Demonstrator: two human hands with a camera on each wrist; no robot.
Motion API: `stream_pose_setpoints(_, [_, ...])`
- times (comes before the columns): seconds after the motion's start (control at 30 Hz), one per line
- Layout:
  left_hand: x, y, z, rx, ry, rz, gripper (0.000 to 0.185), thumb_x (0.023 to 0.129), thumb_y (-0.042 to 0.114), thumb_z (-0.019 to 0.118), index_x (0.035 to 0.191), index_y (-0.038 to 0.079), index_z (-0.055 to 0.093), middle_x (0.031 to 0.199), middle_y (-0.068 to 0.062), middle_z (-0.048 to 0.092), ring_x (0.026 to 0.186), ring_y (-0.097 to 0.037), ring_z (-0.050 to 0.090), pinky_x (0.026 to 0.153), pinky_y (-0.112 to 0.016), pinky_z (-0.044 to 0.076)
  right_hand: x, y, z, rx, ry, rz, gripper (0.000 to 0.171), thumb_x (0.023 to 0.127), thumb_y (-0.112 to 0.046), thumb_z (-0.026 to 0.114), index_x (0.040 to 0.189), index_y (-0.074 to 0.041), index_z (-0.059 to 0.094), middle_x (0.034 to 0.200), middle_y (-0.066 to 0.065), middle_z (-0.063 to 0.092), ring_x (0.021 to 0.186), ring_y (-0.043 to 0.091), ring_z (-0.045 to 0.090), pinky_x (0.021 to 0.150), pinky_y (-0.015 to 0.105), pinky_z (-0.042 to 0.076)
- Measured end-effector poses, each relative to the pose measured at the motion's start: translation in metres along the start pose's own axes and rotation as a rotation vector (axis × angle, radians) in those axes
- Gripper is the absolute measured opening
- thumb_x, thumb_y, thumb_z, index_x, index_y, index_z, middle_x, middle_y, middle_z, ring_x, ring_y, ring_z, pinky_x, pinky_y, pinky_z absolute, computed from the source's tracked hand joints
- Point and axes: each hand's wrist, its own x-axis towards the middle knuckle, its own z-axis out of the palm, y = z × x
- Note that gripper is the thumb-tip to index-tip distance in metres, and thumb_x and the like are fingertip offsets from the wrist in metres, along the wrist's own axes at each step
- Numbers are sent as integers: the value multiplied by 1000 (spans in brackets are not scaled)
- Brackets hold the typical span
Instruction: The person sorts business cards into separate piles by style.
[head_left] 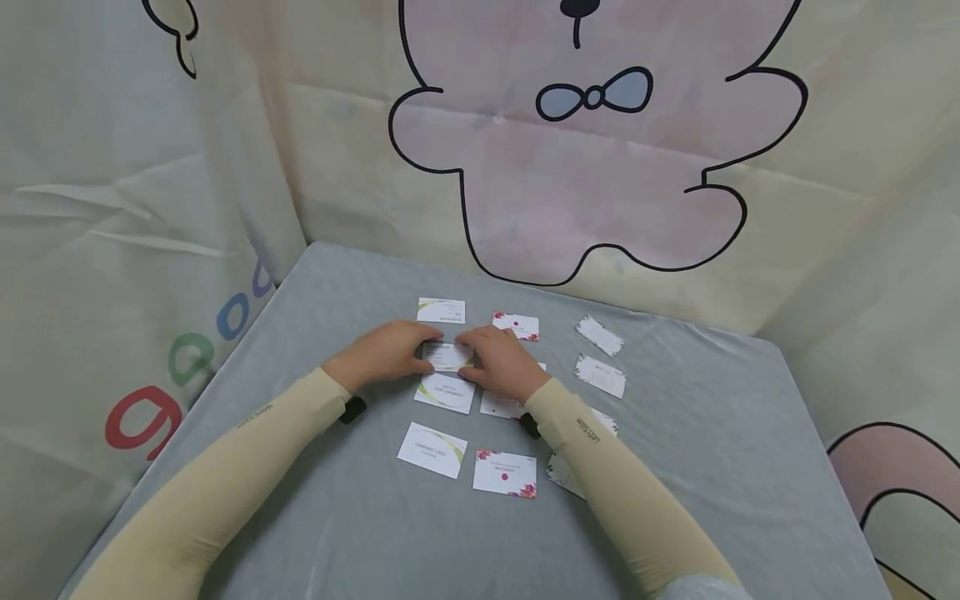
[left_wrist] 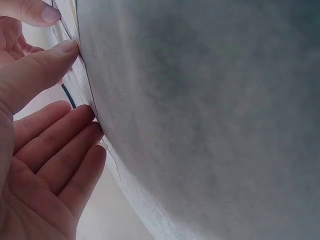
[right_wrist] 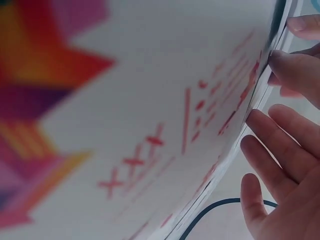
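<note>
A white business card (head_left: 447, 357) with grey print lies between my two hands in the left column of cards. My left hand (head_left: 386, 354) is at its left end, thumb near the lower corner and forefinger near the upper one. Opposite it, my right hand (head_left: 504, 362) has its thumb and forefinger at the right end. In the left wrist view, the left fingers (left_wrist: 82, 127) stretch fairly straight to the surface. The right wrist view shows the right fingers (right_wrist: 270, 160) loosely extended too. Just below is another white card (head_left: 444, 392) with a yellow-green curve.
A matching card (head_left: 441, 311) lies above, another (head_left: 432, 450) below. Red-flowered cards (head_left: 505, 473) form a middle column, partly covered by my right hand. Leaf-edged cards (head_left: 600, 376) lie to the right, some under my right sleeve (head_left: 600, 450). A grey cloth (head_left: 697, 467) covers the table.
</note>
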Motion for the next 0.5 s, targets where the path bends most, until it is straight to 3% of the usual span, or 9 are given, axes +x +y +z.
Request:
stream_pose_setpoints(0.1, [2,1,-2,22,-1,9,56,94,23,85,144,5,68,137,-9,74,115,-21,71,104,-44,57,1,1,-1,-10,12,-4,55,99,-35,80,148,-14,64,144,4,69,142,25,59,120,55,41])
stream_pose_setpoints(0.3, [7,0,-5,98,-11,66,37,92,17,84,126,8,74,98,-3,75,83,-16,59,80,-38,52,3,2,-3,-2,8,-20,54,98,-34,81,146,-14,66,141,5,70,140,25,60,118,55,43])
stream_pose_setpoints(0.4, [9,0,-4,116,-22,73,43,90,17,84,130,6,72,106,-6,75,90,-19,63,85,-40,55,5,2,-6,9,-6,-27,54,97,-34,82,145,-14,66,142,5,70,140,25,59,118,54,44])
stream_pose_setpoints(0.5, [10,1,-5,96,-34,39,58,89,17,85,142,3,66,130,-10,74,110,-22,69,100,-43,57,7,1,-8,10,-26,-20,57,96,-36,83,145,-14,66,141,5,69,139,25,60,119,54,44])
